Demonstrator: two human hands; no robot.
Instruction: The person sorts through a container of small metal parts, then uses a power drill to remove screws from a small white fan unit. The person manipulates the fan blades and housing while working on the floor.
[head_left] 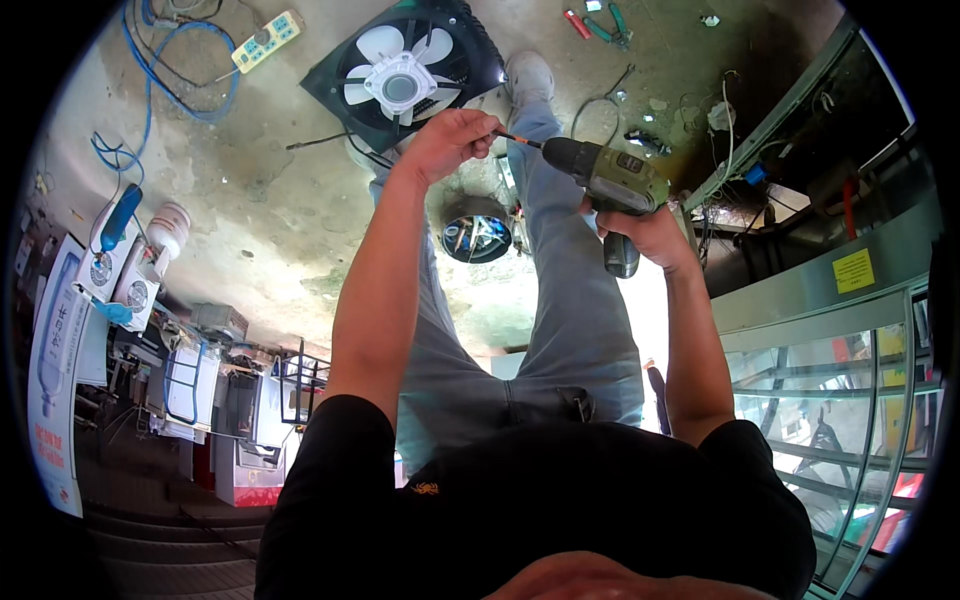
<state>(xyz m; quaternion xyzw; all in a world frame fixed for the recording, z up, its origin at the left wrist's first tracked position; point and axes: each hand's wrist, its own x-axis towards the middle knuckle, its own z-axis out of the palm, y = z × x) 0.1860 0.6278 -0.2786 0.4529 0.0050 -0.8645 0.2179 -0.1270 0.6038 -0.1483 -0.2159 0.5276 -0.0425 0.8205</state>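
In my right hand is a green and black cordless drill, its chuck aimed leftward. A thin dark bit with a reddish band runs from the chuck to my left hand. The left fingers are pinched together at the bit's tip; whether a screw sits there too is hidden. Just beyond my left hand, a black square-framed fan with white blades lies on the floor by my feet. A round dark container with small, unclear items inside stands between my legs.
Red-and-green-handled pliers lie at the far right of the fan. A power strip and blue cable are at the far left. Loose wire is near my right shoe. A glass-sided cabinet stands at right.
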